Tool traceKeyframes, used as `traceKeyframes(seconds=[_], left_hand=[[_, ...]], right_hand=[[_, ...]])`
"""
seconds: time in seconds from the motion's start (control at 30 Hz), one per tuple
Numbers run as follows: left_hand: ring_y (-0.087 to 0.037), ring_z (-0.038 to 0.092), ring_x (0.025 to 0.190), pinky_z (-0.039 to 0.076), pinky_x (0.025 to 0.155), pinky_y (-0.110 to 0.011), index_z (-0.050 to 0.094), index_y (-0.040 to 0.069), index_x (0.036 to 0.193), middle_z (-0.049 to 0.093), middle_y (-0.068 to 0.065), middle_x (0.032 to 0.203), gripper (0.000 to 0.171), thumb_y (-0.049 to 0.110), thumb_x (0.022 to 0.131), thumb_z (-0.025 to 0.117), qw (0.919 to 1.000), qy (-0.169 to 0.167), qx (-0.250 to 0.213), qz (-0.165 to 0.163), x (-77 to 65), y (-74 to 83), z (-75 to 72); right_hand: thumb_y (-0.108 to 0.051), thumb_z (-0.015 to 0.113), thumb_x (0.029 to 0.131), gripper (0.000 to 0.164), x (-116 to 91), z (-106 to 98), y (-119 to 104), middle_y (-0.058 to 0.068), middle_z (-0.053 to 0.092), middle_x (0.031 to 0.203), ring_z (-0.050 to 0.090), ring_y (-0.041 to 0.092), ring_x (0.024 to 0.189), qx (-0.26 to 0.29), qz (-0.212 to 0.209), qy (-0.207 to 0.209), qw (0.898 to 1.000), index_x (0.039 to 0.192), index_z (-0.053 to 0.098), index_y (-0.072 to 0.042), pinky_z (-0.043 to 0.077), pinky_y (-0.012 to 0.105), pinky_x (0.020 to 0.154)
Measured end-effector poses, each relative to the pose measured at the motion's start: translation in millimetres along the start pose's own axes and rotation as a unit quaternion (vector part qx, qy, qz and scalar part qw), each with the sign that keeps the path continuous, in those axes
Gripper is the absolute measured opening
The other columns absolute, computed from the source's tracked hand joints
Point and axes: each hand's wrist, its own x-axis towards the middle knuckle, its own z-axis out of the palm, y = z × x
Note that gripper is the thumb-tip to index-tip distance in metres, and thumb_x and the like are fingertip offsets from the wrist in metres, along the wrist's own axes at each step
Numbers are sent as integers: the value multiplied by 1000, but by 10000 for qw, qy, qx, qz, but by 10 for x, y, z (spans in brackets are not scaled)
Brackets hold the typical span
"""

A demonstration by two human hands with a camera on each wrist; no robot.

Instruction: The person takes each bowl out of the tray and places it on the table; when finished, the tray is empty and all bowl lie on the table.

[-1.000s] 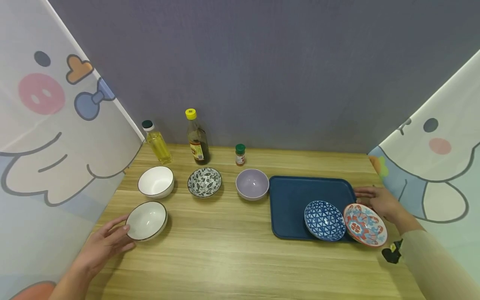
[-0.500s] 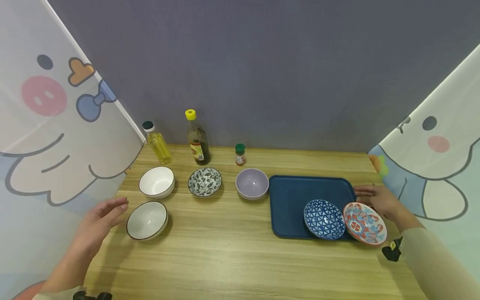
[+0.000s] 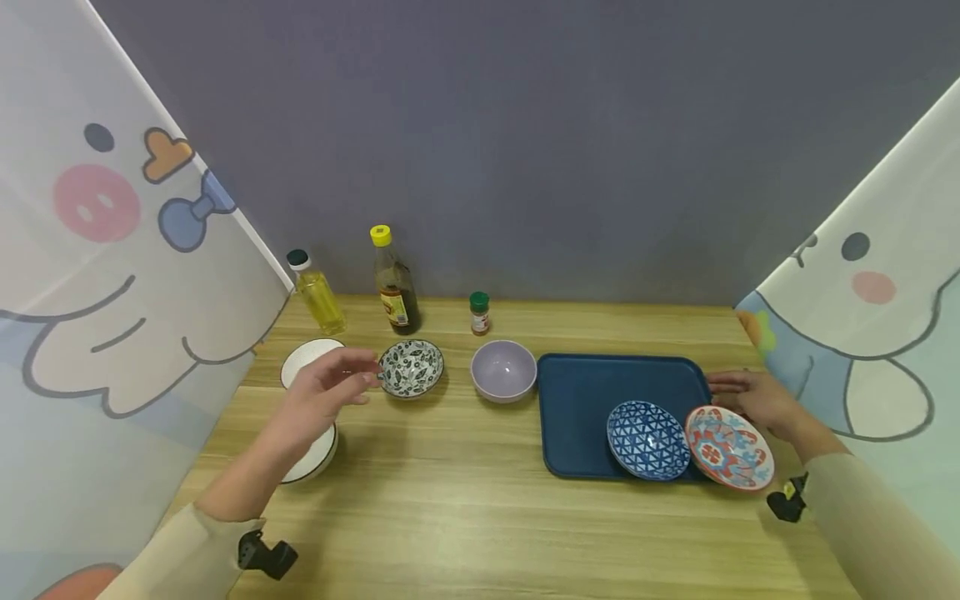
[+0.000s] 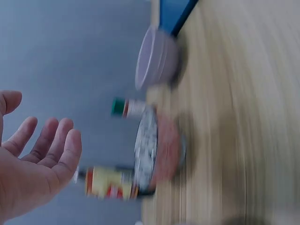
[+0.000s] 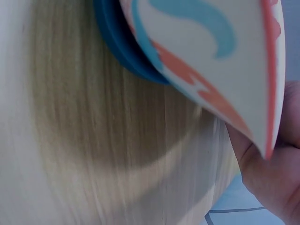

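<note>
My left hand (image 3: 326, 400) hovers over the two white bowls and holds nothing, its fingers loosely bent. Its fingertips come close to the black-and-white leaf-patterned bowl (image 3: 412, 369); in the left wrist view that bowl (image 4: 147, 150) is apart from the hand (image 4: 40, 159). Behind my left hand, the far white bowl (image 3: 296, 362) and the near white bowl (image 3: 311, 465) are partly hidden. My right hand (image 3: 757, 400) lies at the right edge of the blue tray (image 3: 577, 408), fingers towards its rim. In front of it a red-and-blue patterned bowl (image 3: 730, 450) leans over the tray's edge.
A blue triangle-patterned bowl (image 3: 648, 442) stands on the tray. The purple bowl (image 3: 504, 372) is left of the tray. Along the back stand an oil bottle (image 3: 321, 300), a dark sauce bottle (image 3: 397, 296) and a green-capped spice jar (image 3: 479, 315).
My left hand has let go of the near white bowl, lifted, and moved right and away from me towards the leaf-patterned bowl. The right hand has stayed in place.
</note>
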Motion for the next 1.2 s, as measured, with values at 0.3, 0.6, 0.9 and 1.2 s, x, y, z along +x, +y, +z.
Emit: traceKeyframes(seconds=[0.3,0.6,0.9,1.2], left_hand=[[-25,70,104,61,88,-46,62,4,133,67,-19,121,33,13,101,62,9920,-1208,-369,68,320,80,952],[-21,70,101,60,88,-52,60,9,141,69,-18,118,43,18,99,60,9745,-2179,-536,-37,593,-60,1777],[-26,72,98,65,79,-42,57,12,145,69,-10,117,52,14,95,71,9652,-2457,-760,-474,728,-167,2335],[-21,72,97,65,78,-45,46,12,154,60,-18,135,71,8,91,77,9463,-2612,-1351,-1342,854,-179,2675]], right_hand=[[-8,66,99,54,11,-16,23,38,59,132,66,-4,89,-92,-69,-18,9999,144,48,15,63,30,71],[-11,64,101,51,-37,-1,2,37,61,131,60,-12,90,-227,-167,98,9996,144,50,13,60,26,73],[-8,63,101,49,-70,7,11,38,60,131,59,-12,94,-155,-361,103,9992,143,50,14,60,26,72],[-8,63,101,48,-100,39,51,37,60,131,57,-14,96,-130,-483,183,9986,143,51,13,60,26,72]])
